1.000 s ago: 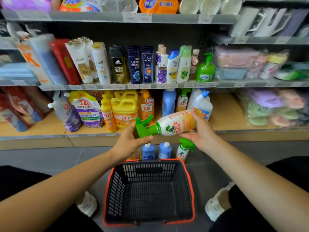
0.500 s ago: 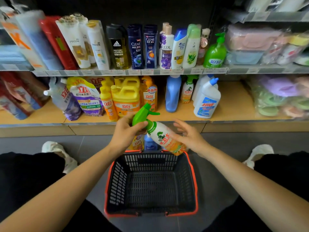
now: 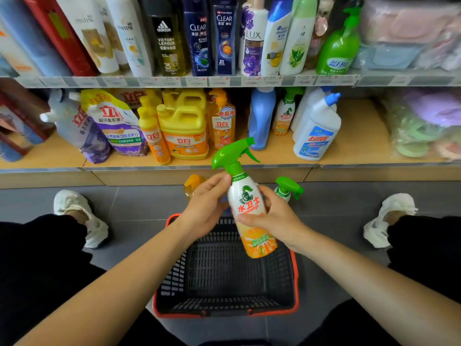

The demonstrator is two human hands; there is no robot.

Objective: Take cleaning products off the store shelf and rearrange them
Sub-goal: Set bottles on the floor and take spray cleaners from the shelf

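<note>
We find both hands closed on one spray bottle (image 3: 245, 198). The left hand (image 3: 204, 206) grips it at the shoulder just below the green trigger head (image 3: 232, 156), fingers curled round the neck. The right hand (image 3: 274, 216) holds the body lower down, with the thumb laid across the front of the label. The bottle is white at the top and orange at the base. It is held off the floor, close to upright, with its top leaning to the left and its nozzle pointing left. Its base hangs above the far right part of a black mesh basket (image 3: 296, 283) with a red rim.

The basket stands on the grey tiled floor (image 3: 336, 203) between the person's knees. Beyond its far rim, partly hidden by the hands, we note a second green-topped sprayer (image 3: 287, 187) and an orange-capped bottle (image 3: 193, 183) on the floor.

On the lower shelf (image 3: 361, 136) we note a white bottle with a blue cap (image 3: 316, 131), a blue bottle (image 3: 260, 118), another sprayer of the same make (image 3: 285, 113) and a yellow jug (image 3: 183, 131). The upper shelf holds a row of shampoo bottles ending in a green pump bottle (image 3: 339, 46). A white shoe sits at each side, left (image 3: 77, 213) and right (image 3: 389, 216).
</note>
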